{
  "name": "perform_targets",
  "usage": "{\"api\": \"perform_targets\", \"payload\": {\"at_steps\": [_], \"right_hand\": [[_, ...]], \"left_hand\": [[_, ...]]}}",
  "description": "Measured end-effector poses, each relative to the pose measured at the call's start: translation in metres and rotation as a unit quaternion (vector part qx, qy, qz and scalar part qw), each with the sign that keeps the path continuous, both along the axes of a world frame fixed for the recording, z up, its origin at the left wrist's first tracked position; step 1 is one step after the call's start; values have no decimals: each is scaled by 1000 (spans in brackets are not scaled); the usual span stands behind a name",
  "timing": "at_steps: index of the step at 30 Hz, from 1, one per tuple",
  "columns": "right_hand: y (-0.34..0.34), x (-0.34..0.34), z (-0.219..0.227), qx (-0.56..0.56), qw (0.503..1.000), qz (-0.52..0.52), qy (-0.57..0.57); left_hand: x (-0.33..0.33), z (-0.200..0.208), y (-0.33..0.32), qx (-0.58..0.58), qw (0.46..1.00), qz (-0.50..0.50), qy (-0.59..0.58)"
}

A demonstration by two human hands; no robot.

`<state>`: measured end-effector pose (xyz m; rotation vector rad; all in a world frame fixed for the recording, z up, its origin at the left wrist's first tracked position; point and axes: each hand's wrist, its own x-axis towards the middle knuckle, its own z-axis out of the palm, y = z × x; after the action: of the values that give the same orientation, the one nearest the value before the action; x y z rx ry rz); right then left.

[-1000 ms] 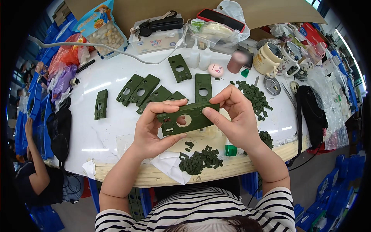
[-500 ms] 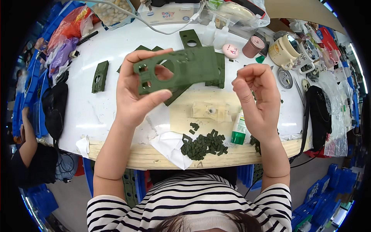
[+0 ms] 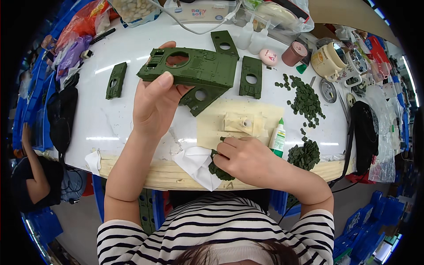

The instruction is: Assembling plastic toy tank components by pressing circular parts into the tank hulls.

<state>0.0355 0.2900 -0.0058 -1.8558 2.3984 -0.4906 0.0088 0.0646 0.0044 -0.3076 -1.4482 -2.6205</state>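
My left hand (image 3: 152, 99) is closed on a dark green plastic model tank hull (image 3: 207, 66) with a round hole in its top, raised above the table and tilted. Low over the table, my right hand (image 3: 251, 159) has its fingers bent and together at a pile of small dark green plastic parts (image 3: 221, 172). That hand covers much of the pile, and what its fingertips pinch is hidden. A white cloth (image 3: 192, 161) lies left of the pile. Beyond the right hand are a cream-coloured block (image 3: 234, 123) and a white glue bottle (image 3: 277, 139) with a green tip.
More green hulls (image 3: 251, 77) lie on the white table, one at the left (image 3: 116, 81). Two heaps of small green parts (image 3: 305, 101) lie at the right. Mugs (image 3: 327, 59), a pink tin (image 3: 294, 54) and clear squeeze bottles (image 3: 258, 42) stand behind. A person's arm (image 3: 37, 172) shows far left.
My right hand has come down and left from the air to the pile of small parts. The hull in my left hand has moved slightly left and tilted.
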Motion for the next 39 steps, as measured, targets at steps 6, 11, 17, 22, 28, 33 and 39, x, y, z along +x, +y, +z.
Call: {"api": "perform_targets", "payload": {"at_steps": [6, 11, 17, 22, 28, 33, 39], "right_hand": [[-2, -1, 2, 3, 1000, -6, 4], [0, -1, 6, -20, 999, 4, -26], [21, -11, 59, -269, 924, -83, -258], [38, -27, 63, -396, 719, -227, -523], [43, -37, 60, -366, 668, -219, -610], [37, -35, 55, -378, 691, -209, -579], [28, -30, 44, -398, 799, -197, -405]], "left_hand": [[1, -1, 2, 18, 998, -51, -18], [1, -1, 7, 18, 994, -90, -52], [4, 2, 10, -17, 990, -130, -61], [9, 4, 10, -67, 977, -191, -67], [15, 6, 19, -86, 960, -256, -69], [20, 8, 26, -138, 954, -242, -108], [22, -2, 24, -117, 944, -304, -52]]}}
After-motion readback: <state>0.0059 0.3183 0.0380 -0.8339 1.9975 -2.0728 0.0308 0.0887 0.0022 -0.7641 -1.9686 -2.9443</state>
